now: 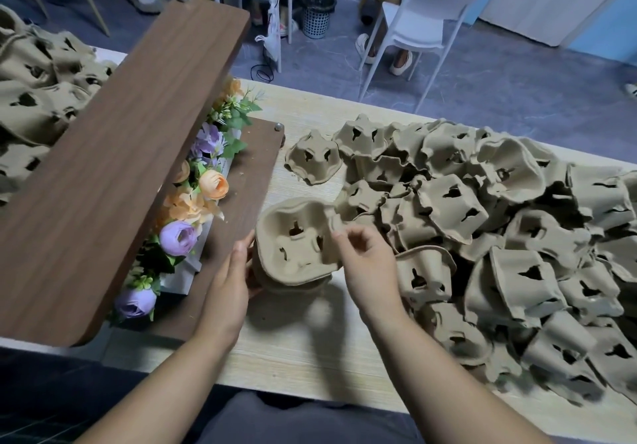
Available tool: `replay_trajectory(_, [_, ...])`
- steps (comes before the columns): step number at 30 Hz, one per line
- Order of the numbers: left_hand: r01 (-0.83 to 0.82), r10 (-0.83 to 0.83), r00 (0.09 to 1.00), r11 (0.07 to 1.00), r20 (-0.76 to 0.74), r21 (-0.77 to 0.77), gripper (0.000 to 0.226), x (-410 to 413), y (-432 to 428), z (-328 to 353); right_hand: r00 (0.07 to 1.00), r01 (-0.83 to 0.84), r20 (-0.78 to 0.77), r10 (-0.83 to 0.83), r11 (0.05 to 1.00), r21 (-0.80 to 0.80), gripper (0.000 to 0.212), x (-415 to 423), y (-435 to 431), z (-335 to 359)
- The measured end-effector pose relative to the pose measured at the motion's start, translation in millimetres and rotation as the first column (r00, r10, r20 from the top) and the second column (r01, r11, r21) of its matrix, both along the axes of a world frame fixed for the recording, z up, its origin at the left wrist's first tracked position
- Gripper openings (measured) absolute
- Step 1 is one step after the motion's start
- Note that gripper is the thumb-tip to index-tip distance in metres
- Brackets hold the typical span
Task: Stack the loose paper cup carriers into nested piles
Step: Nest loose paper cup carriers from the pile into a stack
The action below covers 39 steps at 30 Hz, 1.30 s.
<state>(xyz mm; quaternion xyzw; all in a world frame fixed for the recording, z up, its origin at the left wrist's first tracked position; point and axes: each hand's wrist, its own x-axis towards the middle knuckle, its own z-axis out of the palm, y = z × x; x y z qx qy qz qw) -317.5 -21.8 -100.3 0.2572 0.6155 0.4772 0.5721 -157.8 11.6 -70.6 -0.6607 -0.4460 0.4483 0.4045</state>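
A short nested stack of brown pulp cup carriers (pixel 296 240) stands on the light wooden table (pixel 303 343) in front of me. My left hand (pixel 234 278) grips the stack's left side, with the fingers behind it. My right hand (pixel 365 257) hovers at the stack's right rim. Its fingers are loosely curled and hold nothing, and the thumb tip just touches the top carrier. A big heap of loose carriers (pixel 499 236) covers the table to the right. One single carrier (pixel 312 161) lies apart at the heap's far left edge.
A brown wooden shelf unit (pixel 113 167) with artificial flowers (pixel 196 202) stands at the left, close to my left hand. More carriers (pixel 38 98) are piled behind it at far left. White chairs (pixel 420 12), a bin (pixel 316 9) and people's legs are beyond the table.
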Motion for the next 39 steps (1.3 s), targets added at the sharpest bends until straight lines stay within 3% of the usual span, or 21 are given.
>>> replay_trajectory(8, [-0.021,0.021,0.999,1.0,-0.046,0.0,0.028,-1.2,-2.2,-1.1,0.958,-0.137,0.252,0.138,0.99,-0.022,0.023,6.9,-1.1,-12.5])
replay_trajectory(11, [-0.042,0.041,0.998,0.999,-0.041,-0.02,0.031,-0.1,-2.2,-0.1,0.808,-0.298,0.523,0.273,0.954,-0.038,0.02,11.7,-0.3,-17.1])
replay_trajectory(13, [-0.043,0.042,0.999,0.999,-0.032,-0.016,0.028,-0.4,-1.2,-0.5,0.722,-0.368,0.619,0.309,0.929,-0.035,0.024,16.1,2.9,-17.2])
replay_trajectory(21, [-0.028,0.027,0.997,0.999,-0.071,-0.018,0.034,0.1,-0.3,-4.8,0.803,-0.479,0.35,0.482,0.872,-0.101,0.027,21.9,72.4,12.4])
replay_trajectory(23, [-0.032,0.031,0.997,0.999,-0.077,-0.016,0.037,0.7,0.2,-4.7,0.796,-0.469,0.41,0.445,0.882,-0.047,0.028,16.0,97.8,10.0])
replay_trajectory(25, [-0.042,0.041,0.996,0.999,-0.082,-0.002,0.037,2.2,0.9,-1.0,0.717,-0.497,0.541,0.439,0.867,-0.044,0.039,6.8,130.9,0.8])
replay_trajectory(31, [-0.046,0.049,0.991,0.999,-0.127,0.022,0.034,3.2,1.7,2.4,0.502,-0.487,0.719,0.48,0.844,-0.224,0.068,-17.5,198.7,-47.2])
replay_trajectory(36, [-0.034,0.034,0.994,0.999,-0.105,0.005,0.035,0.8,1.2,-2.6,0.481,-0.424,0.778,0.404,0.884,-0.197,0.063,-20.1,211.3,-59.9])
replay_trajectory(39, [-0.03,0.031,0.994,1.0,-0.104,0.009,0.035,1.7,1.3,-3.8,0.541,-0.429,0.746,0.388,0.891,-0.152,0.062,-18.1,211.5,-54.8])
